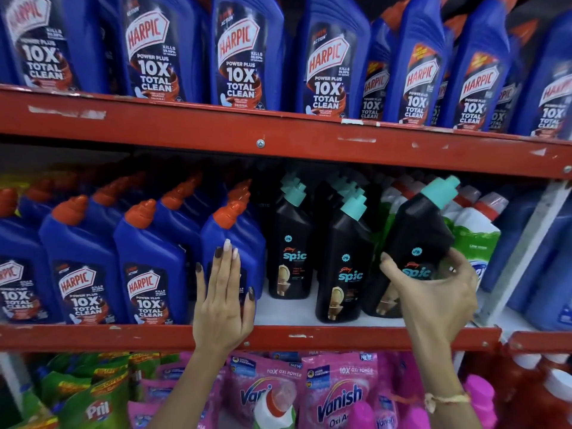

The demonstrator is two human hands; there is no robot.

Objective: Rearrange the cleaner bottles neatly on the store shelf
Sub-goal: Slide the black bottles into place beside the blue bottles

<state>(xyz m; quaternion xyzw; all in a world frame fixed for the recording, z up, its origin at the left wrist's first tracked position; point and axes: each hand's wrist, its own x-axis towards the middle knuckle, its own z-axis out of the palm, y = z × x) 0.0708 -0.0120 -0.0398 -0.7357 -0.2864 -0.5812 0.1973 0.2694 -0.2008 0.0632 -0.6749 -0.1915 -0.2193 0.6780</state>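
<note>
On the middle shelf stand rows of blue Harpic bottles with orange caps at the left, then black Spic bottles with teal caps. My left hand lies flat, fingers straight, against the front of the rightmost blue Harpic bottle. My right hand grips a black Spic bottle around its lower body, tilted to the right and lifted off the shelf. Two upright Spic bottles, the left one and the right one, stand between my hands.
Green and white bottles with red caps stand behind the held bottle. Large Harpic bottles fill the top shelf. Below lie pink Vanish pouches and green Pril packs. A bare white patch of shelf shows in front of the left Spic bottle.
</note>
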